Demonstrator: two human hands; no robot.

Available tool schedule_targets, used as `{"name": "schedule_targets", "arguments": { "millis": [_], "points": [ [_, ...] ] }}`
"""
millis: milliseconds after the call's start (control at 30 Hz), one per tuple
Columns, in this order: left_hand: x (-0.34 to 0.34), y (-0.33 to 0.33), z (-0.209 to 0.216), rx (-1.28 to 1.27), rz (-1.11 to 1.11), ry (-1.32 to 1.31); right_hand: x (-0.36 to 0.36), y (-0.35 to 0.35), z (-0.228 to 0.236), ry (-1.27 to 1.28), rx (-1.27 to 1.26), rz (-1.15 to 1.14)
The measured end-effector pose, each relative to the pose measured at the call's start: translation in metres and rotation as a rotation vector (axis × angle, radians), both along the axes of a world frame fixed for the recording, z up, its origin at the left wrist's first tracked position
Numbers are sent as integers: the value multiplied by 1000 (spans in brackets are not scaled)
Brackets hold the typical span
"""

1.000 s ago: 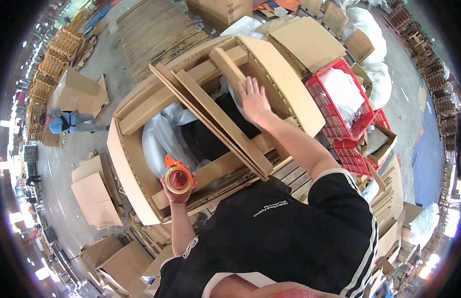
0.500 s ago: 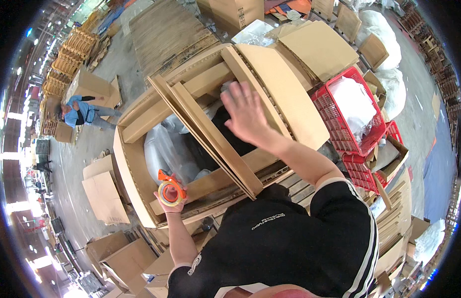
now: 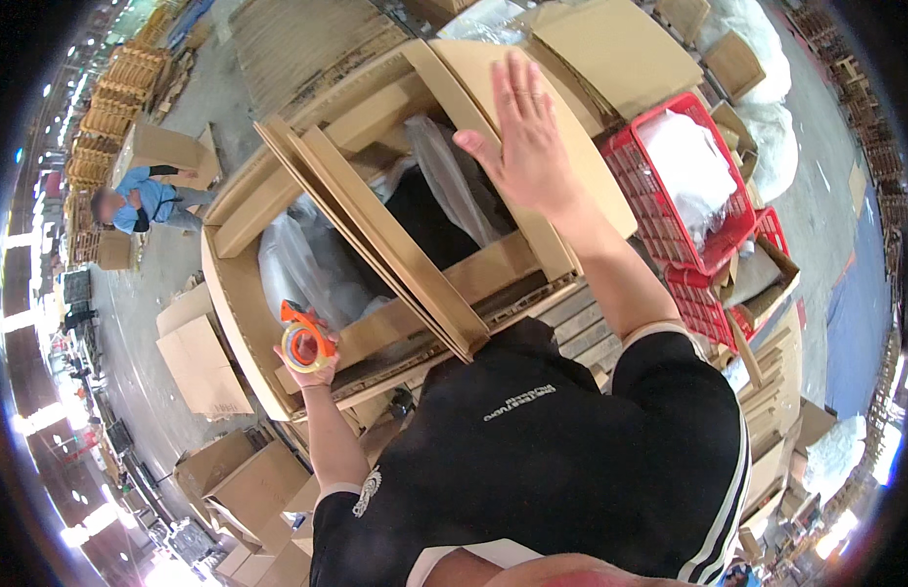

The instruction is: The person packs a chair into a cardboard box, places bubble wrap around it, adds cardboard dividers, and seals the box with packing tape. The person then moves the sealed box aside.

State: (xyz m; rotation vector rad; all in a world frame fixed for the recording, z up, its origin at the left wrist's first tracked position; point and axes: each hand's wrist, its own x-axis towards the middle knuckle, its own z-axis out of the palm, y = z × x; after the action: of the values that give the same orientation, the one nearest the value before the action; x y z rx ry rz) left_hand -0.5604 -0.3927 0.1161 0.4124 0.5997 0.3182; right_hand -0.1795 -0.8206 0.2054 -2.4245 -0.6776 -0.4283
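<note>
In front of me stands a large cardboard box with its top open. Folded cardboard strips lie across its middle, and other cardboard bars line the rim. Inside are something wrapped in clear plastic and a black surface. My left hand grips an orange tape dispenser with a roll of tape, at the box's near left corner. Fingers stretched out, my right hand is over the right flap; whether it touches the cardboard I cannot tell.
Right of the box, a red plastic crate holds a white bag, beside stacked cardboard sheets. Wooden slats show under the box's near side. A person in blue stands at the far left. Loose cardboard lies on the left floor.
My right hand has moved up and right from above the box's opening to over the right flap. The tape dispenser stays in my left hand. The whole view has shifted slightly.
</note>
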Motion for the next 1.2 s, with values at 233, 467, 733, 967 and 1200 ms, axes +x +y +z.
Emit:
{"name": "schedule_targets", "arguments": {
  "millis": [233,467,733,967,1200],
  "points": [
    [4,1,2,-11,-141,-97,6,15,-30,247,-355,58],
    [2,19,-10,-68,-356,-221,92,68,81,-306,124,53],
    [2,6,7,11,-256,-138,155,153,-54,96,-514,-11],
    [-12,21,-11,-14,-293,-103,88,138,-46,265,-45,85],
    [1,35,-21,-229,-351,-132,-104,131,-65,970,72,135]
  ]
}}
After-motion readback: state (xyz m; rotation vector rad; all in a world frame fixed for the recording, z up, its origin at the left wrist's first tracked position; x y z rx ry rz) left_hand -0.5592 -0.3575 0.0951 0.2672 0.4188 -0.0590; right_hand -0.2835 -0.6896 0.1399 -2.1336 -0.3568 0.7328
